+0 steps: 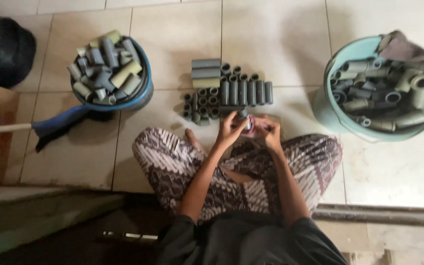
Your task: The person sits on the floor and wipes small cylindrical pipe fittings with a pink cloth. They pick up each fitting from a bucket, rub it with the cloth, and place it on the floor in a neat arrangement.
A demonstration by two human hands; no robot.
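Observation:
I sit cross-legged on a tiled floor. My left hand [230, 130] and my right hand [268, 130] are raised together over my lap, both gripping a short grey pipe fitting [245, 119] between them. Something pink shows under the fingers of my right hand. Just beyond my hands, several grey pipe fittings [226, 91] are set out in rows on the floor, some upright, some lying flat.
A blue bucket [142, 93] full of grey and olive pipe pieces stands at the left. A teal basin [331, 110] with more fittings and a cloth sits at the right. A blue-ended broom handle [55, 122] lies at the left, beside a dark bag [1, 46].

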